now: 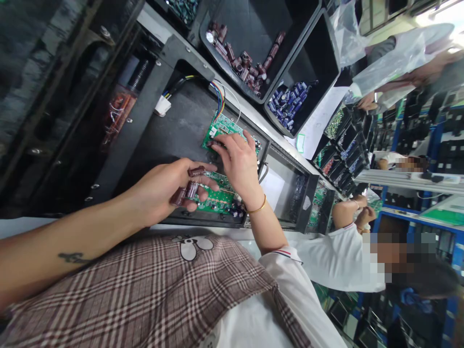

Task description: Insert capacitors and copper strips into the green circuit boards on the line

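Observation:
My left hand (163, 186) is turned palm up with its fingers curled around several brown cylindrical capacitors (192, 189). Just above it, my right hand (239, 164) bends over a green circuit board (226, 126), its thumb and fingertips closed on another brown capacitor (213, 143) at the board's surface. Fingers partly cover that capacitor, so whether its leads sit in the board is hidden. A second green circuit board (217, 202) lies beside my left fingertips, partly covered by them. Coloured wires (219, 99) rise from the upper board's edge.
Behind the boards stand a black bin of brown capacitors (250, 72) and another of blue capacitors (290, 101). A dark frame (145, 116) borders the work surface on the left. Smaller parts bins (340, 140) line the right. Co-workers sit farther along, one in a white sleeve (337, 258).

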`<state>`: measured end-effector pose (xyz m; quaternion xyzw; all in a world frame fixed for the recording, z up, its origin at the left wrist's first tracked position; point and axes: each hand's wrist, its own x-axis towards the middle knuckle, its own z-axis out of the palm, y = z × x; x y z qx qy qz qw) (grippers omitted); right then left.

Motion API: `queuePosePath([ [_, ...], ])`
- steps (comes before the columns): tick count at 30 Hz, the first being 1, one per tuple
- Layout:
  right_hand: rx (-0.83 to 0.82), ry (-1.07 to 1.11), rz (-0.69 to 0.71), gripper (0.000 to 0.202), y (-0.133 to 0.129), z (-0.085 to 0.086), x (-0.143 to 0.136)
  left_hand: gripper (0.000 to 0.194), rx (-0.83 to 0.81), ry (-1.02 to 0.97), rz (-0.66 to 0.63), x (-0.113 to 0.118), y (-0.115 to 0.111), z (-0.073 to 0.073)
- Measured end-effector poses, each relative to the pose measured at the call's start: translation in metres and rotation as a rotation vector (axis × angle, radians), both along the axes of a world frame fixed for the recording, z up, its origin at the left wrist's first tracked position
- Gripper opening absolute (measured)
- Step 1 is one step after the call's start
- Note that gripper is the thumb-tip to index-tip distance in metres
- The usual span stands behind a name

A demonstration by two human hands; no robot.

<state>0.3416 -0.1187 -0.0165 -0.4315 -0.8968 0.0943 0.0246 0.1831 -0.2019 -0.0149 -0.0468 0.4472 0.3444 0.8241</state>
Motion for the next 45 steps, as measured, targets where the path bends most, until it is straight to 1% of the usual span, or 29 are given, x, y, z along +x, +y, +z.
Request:
queuePosePath([
  [3, 0.015, -0.037, -0.001, 0.025, 0.006, -0.007, -0.001, 0.022, -0.021, -0.005, -0.049, -0.002, 0.001, 0.001],
  [7, 0.024, -0.059, 0.018, 0.026, 0.005, -0.005, -0.001, 0.016, 0.025, -0.013, -0.063, -0.002, -0.003, 0.001],
  [9, 0.031, -0.056, 0.024, 0.026, 0.004, -0.004, -0.002, 0.016, 0.051, -0.021, -0.045, -0.002, -0.005, 0.001],
  [14, 0.058, -0.047, 0.022, 0.025, 0.005, -0.003, -0.005, 0.023, 0.083, -0.017, 0.002, -0.002, -0.006, 0.002],
  [19, 0.079, -0.037, 0.062, 0.028, 0.006, -0.005, -0.004, 0.010, 0.078, -0.089, 0.107, -0.002, -0.007, -0.002],
  [21, 0.106, -0.019, 0.076, 0.028, 0.004, -0.006, -0.005, 0.008, 0.080, -0.137, 0.136, -0.002, -0.009, -0.003],
  [23, 0.154, -0.003, 0.087, 0.028, 0.001, -0.006, -0.006, 0.006, 0.079, -0.164, 0.147, -0.001, -0.012, -0.001],
  [25, 0.199, 0.007, 0.090, 0.028, -0.002, -0.007, -0.006, 0.005, 0.080, -0.139, 0.135, -0.001, -0.014, 0.001],
  [27, 0.228, 0.018, 0.110, 0.029, -0.004, -0.010, -0.006, 0.009, 0.080, -0.104, 0.118, -0.003, -0.014, 0.003],
  [31, 0.267, 0.020, 0.255, 0.027, -0.002, -0.016, -0.005, 0.017, 0.083, -0.070, 0.108, -0.005, -0.013, 0.004],
  [33, 0.289, 0.030, 0.274, 0.028, -0.002, -0.016, -0.005, 0.021, 0.090, -0.063, 0.110, -0.005, -0.014, 0.002],
  [35, 0.288, 0.082, 0.233, 0.033, -0.004, -0.015, -0.004, 0.022, 0.097, -0.054, 0.111, -0.005, -0.014, 0.000],
  [37, 0.245, 0.203, 0.161, 0.034, -0.012, -0.011, -0.002, 0.025, 0.109, -0.045, 0.109, -0.005, -0.014, -0.003],
  [40, 0.085, 0.393, 0.088, 0.035, -0.038, 0.000, 0.001, 0.030, 0.145, -0.058, 0.071, -0.006, -0.015, -0.001],
  [42, -0.010, 0.445, 0.061, 0.034, -0.060, 0.011, 0.007, 0.029, 0.160, -0.081, 0.021, -0.005, -0.017, 0.003],
  [44, -0.054, 0.471, -0.012, 0.031, -0.077, 0.020, 0.020, 0.023, 0.158, -0.090, -0.016, -0.004, -0.019, 0.006],
  [45, -0.057, 0.483, -0.083, 0.030, -0.082, 0.022, 0.032, 0.019, 0.151, -0.085, -0.024, -0.004, -0.019, 0.007],
])
